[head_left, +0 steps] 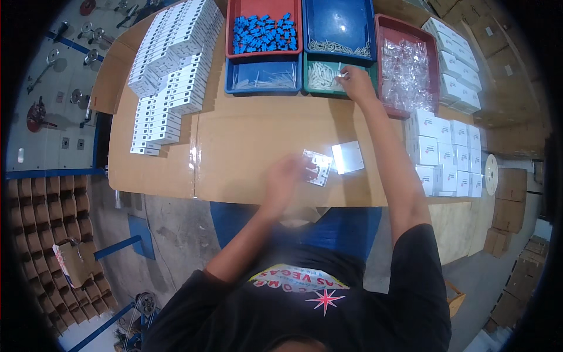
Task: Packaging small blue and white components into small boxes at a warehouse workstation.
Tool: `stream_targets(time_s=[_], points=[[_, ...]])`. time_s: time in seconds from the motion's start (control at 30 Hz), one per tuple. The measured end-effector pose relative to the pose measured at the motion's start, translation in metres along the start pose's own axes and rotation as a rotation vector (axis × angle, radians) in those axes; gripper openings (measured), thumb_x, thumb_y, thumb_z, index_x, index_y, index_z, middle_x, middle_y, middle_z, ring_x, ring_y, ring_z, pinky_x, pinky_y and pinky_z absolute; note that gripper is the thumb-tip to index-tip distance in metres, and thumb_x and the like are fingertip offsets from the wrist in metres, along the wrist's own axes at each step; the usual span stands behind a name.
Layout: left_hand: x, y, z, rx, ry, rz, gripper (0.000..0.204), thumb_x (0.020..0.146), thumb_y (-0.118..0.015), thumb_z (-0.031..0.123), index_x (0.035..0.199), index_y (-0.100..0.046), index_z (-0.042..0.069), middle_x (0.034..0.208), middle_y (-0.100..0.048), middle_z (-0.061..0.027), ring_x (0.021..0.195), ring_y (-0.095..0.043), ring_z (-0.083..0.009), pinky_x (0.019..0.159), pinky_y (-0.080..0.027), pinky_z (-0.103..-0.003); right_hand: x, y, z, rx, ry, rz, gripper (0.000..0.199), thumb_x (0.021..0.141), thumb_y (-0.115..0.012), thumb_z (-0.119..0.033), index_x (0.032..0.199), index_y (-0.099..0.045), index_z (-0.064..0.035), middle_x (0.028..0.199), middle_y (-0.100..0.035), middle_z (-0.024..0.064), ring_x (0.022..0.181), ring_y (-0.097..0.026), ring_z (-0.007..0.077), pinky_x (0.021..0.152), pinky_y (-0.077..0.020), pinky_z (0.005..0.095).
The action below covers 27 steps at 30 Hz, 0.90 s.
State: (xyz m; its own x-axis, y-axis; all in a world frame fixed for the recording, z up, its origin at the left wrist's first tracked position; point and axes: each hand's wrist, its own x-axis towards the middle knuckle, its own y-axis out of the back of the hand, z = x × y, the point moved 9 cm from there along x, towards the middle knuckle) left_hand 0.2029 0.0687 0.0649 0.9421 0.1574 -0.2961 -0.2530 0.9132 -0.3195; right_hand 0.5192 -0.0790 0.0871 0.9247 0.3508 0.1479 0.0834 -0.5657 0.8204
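My right hand (356, 86) reaches over the green tray (316, 91), which holds many small white plastic plugs (321, 76). Its fingers are pinched together at a small white plug (341, 74). My left hand (284, 177) is smeared by motion beside a white plate (318, 168) with cut-outs, lying on the cardboard-covered table. The fingers seem to reach the plate's left edge, but whether they grip it does not show. Just right of that plate lies a shiny, square, pale cover (348, 157).
Behind stand a red tray (230, 35) of blue clips, a blue tray (338, 4) of screws, a blue tray (264, 91) of thin clear rods and a red tray (393, 111) of clear bags. White boxes are stacked at left (170, 64) and right (437, 149).
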Motion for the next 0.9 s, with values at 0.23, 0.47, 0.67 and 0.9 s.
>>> stream_targets(time_s=[0.23,0.47,0.67,0.9], points=[[-0.004,-0.006,-0.007,0.045,0.054,-0.013,0.023,0.107,-0.063,0.013,0.119,-0.067,-0.007,0.101,-0.075,-0.0151,0.09,-0.075,-0.0218,0.085,-0.063,-0.035,0.008,-0.033,0.011,-0.068,-0.044,-0.007,0.03,0.087,-0.08,-0.022,0.105,-0.073,0.001,0.102,-0.073,0.0271,0.1,-0.07,0.0452,0.09,-0.0556,0.0518],[0.009,-0.004,-0.024,0.06,0.069,-0.047,0.021,0.108,-0.06,0.01,0.123,-0.065,-0.004,0.104,-0.075,-0.0155,0.09,-0.075,-0.0217,0.083,-0.063,-0.035,0.005,-0.035,0.019,-0.029,-0.069,0.06,0.013,0.082,-0.066,-0.005,0.091,-0.075,-0.0008,0.096,-0.073,0.026,0.095,-0.071,0.0457,0.086,-0.0569,0.0542],[0.024,-0.008,-0.022,0.058,0.041,-0.036,0.024,0.11,-0.057,0.014,0.122,-0.065,-0.005,0.109,-0.074,-0.0162,0.09,-0.075,-0.021,0.08,-0.063,-0.033,0.01,-0.035,0.021,-0.036,-0.047,0.066,0.012,0.083,-0.067,-0.007,0.09,-0.075,-0.0023,0.094,-0.074,0.0244,0.093,-0.071,0.0451,0.084,-0.0574,0.0537],[0.032,-0.009,-0.014,0.145,0.004,-0.069,0.027,0.112,-0.052,0.018,0.124,-0.065,-0.004,0.109,-0.073,-0.0129,0.085,-0.073,-0.0177,0.077,-0.061,-0.03,0.009,-0.031,0.014,-0.037,0.02,-0.002,0.012,0.083,-0.071,-0.011,0.092,-0.077,-0.0056,0.091,-0.074,0.0235,0.089,-0.072,0.0439,0.08,-0.0581,0.0529]])
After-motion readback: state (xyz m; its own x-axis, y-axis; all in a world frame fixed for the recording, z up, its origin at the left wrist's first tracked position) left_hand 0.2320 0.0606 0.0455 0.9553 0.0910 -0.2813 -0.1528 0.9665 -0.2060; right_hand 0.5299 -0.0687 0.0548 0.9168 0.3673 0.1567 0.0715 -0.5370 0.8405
